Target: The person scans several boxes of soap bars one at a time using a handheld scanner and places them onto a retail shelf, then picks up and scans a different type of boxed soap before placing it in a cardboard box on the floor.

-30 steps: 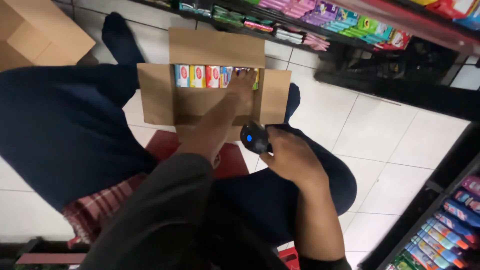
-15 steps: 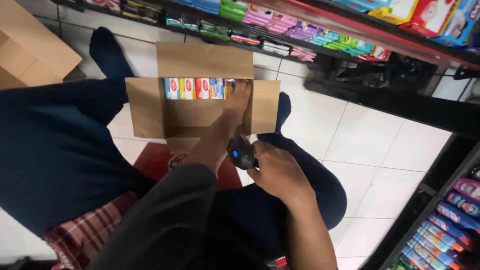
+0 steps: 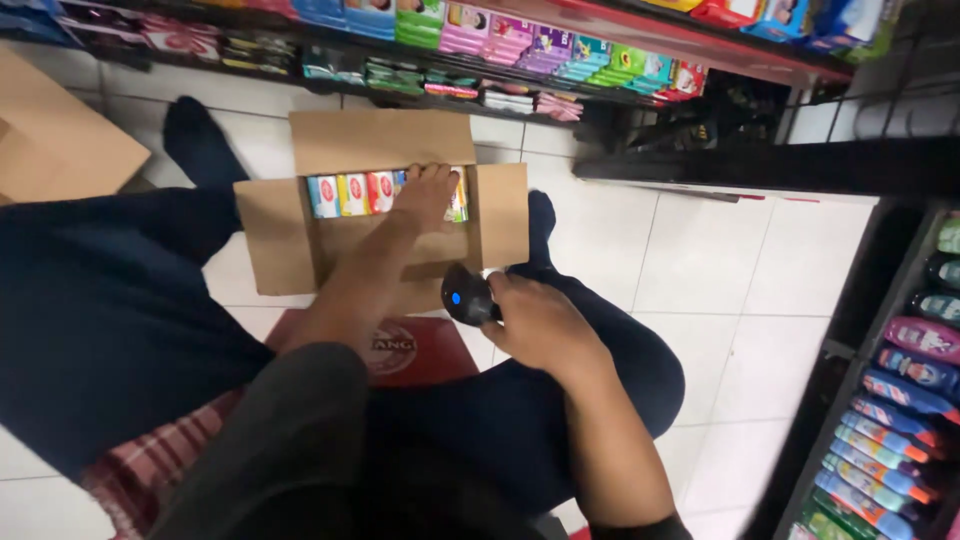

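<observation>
1. Cardboard box (image 3: 290,235) sits open on the floor, upper middle of my frame, small packs (image 3: 350,193) lined inside.
2. My left hand (image 3: 428,192) reaches in, grip resting on the packs, not clenched.
3. My right hand (image 3: 540,325), centre frame, grip grasping a black scanner (image 3: 462,296).

Dim, even indoor light; the white floor tiles (image 3: 700,270) at right reflect softly. Dark trousers (image 3: 90,320) lose detail. Shelves (image 3: 560,60) along the top look slightly blurred, perhaps from motion.
</observation>
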